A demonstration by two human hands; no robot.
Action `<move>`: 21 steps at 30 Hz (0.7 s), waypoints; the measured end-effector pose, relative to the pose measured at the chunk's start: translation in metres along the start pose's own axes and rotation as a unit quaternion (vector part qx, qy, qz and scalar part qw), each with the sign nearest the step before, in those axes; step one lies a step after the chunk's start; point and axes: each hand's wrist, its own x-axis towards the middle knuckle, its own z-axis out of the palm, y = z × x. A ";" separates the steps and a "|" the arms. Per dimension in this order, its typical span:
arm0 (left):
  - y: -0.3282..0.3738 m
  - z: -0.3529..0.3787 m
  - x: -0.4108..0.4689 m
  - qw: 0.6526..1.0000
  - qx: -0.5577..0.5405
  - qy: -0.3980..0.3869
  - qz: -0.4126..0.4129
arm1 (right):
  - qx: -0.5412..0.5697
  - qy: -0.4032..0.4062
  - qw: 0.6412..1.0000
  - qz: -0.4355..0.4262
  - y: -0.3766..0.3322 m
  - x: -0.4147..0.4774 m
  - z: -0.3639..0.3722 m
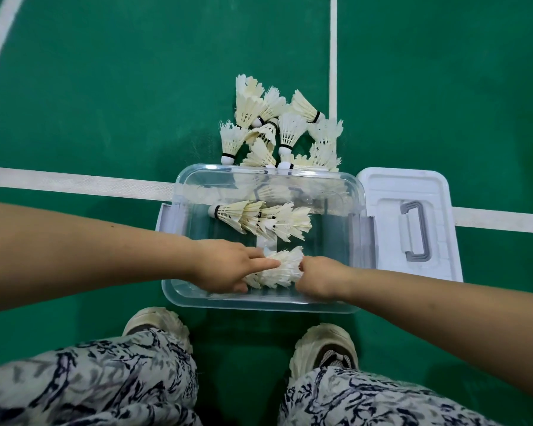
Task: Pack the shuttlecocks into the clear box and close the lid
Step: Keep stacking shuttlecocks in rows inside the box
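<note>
The clear box (179,290) sits open on the green floor in front of my feet. Inside it, a row of nested white shuttlecocks (262,219) lies across the middle. A second white bunch of shuttlecocks (280,269) lies near the box's front wall, held from both sides. My left hand (228,265) touches its left end with fingers extended along it. My right hand (319,279) pinches its right end with curled fingers. A loose pile of several shuttlecocks (277,127) lies on the floor just beyond the box. The white lid (382,192) with a grey handle lies right of the box.
White court lines (74,181) cross the green floor behind and left of the box. My two shoes (157,321) and patterned trouser legs are directly in front of the box. A pale clip flap (163,219) sticks out at the box's left side.
</note>
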 end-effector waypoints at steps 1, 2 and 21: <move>-0.001 0.001 0.000 1.000 -0.006 -0.001 -0.004 | -0.004 -0.012 1.000 -0.007 -0.002 -0.004 -0.004; -0.001 0.002 0.000 1.000 -0.010 -0.002 -0.007 | -0.006 -0.028 0.999 -0.015 -0.004 -0.007 -0.008; -0.011 -0.092 -0.016 0.957 -0.012 0.288 -0.021 | 0.319 0.110 0.939 -0.074 -0.006 -0.005 -0.090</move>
